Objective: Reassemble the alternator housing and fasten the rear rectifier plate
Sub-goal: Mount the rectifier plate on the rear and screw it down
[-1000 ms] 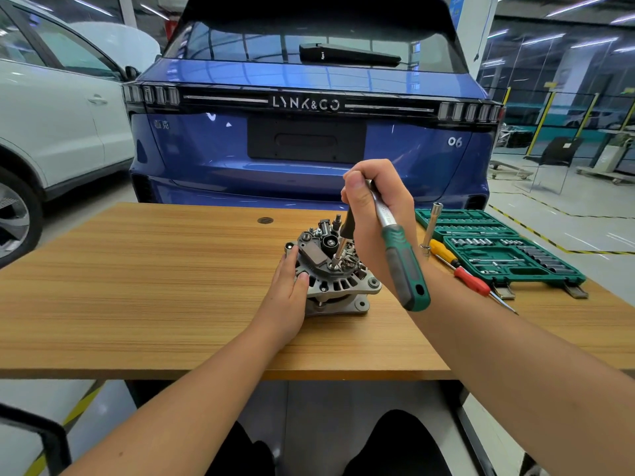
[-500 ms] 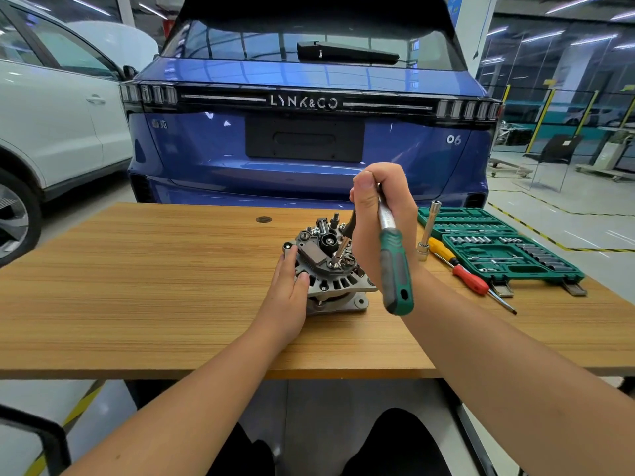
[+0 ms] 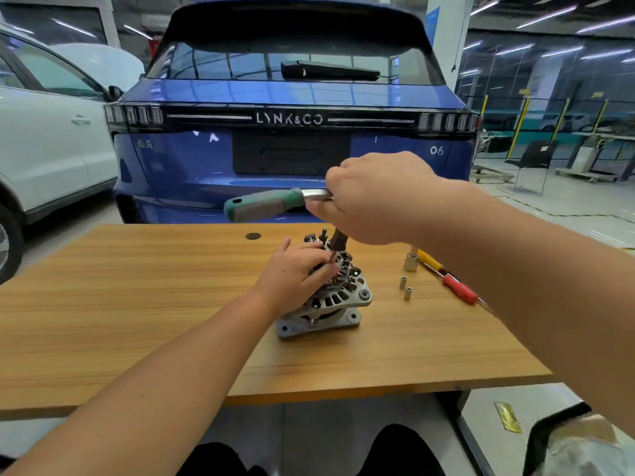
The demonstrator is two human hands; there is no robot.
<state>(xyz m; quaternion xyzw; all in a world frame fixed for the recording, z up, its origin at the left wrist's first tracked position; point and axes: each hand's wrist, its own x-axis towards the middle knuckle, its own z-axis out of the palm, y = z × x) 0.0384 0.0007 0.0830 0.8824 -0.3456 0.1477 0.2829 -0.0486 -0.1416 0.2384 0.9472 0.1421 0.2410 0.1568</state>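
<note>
The silver alternator (image 3: 330, 304) stands on the wooden table (image 3: 137, 304) with its rear rectifier plate (image 3: 343, 269) facing up. My left hand (image 3: 295, 269) lies over the left top of the alternator, fingers curled round its rim and over the plate. My right hand (image 3: 371, 197) grips the head end of a ratchet wrench (image 3: 264, 206), whose green handle points left. A dark socket extension (image 3: 338, 242) runs down from the hand onto the plate. The fastener under the socket is hidden.
Two small sockets (image 3: 405, 288), a taller chrome socket (image 3: 411, 261) and a red-and-yellow screwdriver (image 3: 450, 281) lie right of the alternator. A blue car (image 3: 292, 139) stands just behind the table, a white car (image 3: 44, 142) at the left. A round hole (image 3: 253, 236) marks the table's far side.
The wrench handle has swung from pointing toward me to pointing left. My left hand has moved up from the alternator's side onto its top. The view has shifted, hiding the green socket case.
</note>
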